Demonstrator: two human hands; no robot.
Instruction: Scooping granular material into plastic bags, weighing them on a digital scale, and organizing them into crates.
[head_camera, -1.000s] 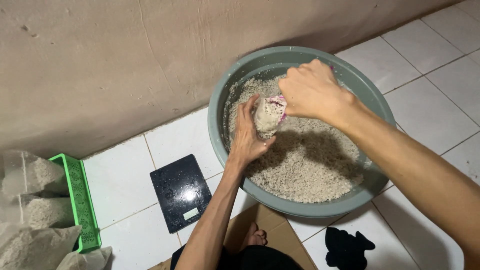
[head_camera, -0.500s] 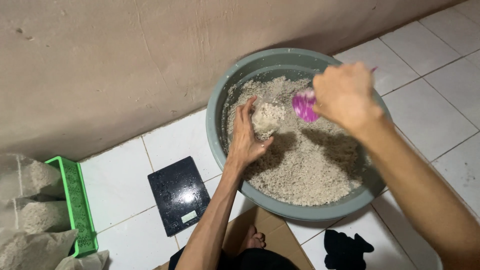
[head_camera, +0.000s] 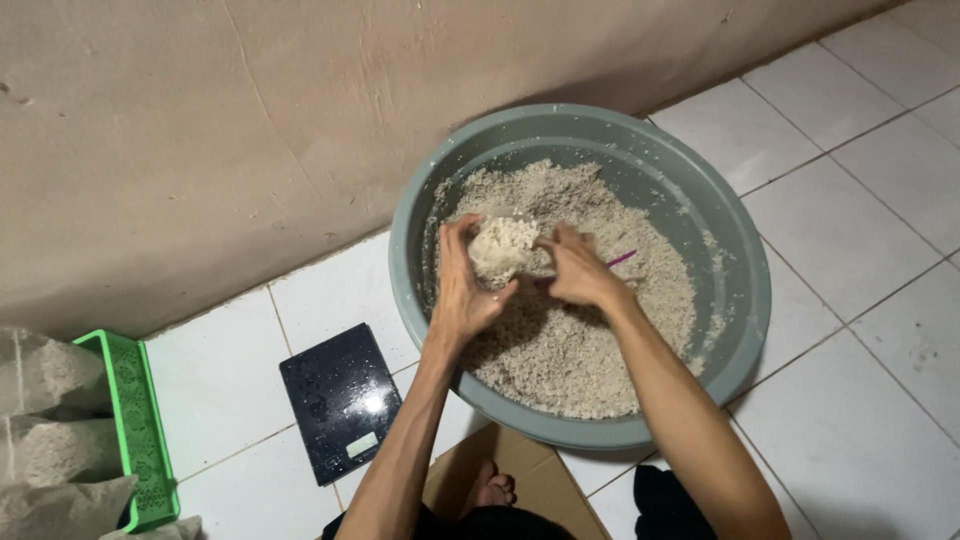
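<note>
Head view, looking down on two bare arms reaching into a wide grey basin (head_camera: 745, 300) set on white floor tiles (head_camera: 860, 210) against a tan wall (head_camera: 200, 130). Basin filled with pale, crumbly grain mix (head_camera: 590, 340), heaped toward the wall side. Left hand (head_camera: 462, 290) cupped around a small clear bag (head_camera: 497, 246) packed with the same mix, thumb on the near side and fingers (head_camera: 445, 245) curled up along the far side, clamped on it. Bag held upright just above the heap, near the basin's left inner wall. Right hand (head_camera: 577, 268) just beside the bag, fingertips touching its right edge, fingers bunched together; cannot tell whether anything is pinched between them. Thin pink handle of a scoop (head_camera: 620, 259) poking out past the right hand, lying low on the mix, the rest hidden beneath the hand.

Outside the basin: black digital kitchen scale (head_camera: 340, 400) flat on the tiles just left of the left forearm, near but not touching the basin. Green plastic basket (head_camera: 135, 430) at far left, with filled clear bags (head_camera: 45, 420) stacked against it. Brown cardboard sheet (head_camera: 545, 480) under the near rim, a bare foot (head_camera: 490, 490) resting on it, dark cloth (head_camera: 665, 505) beside
</note>
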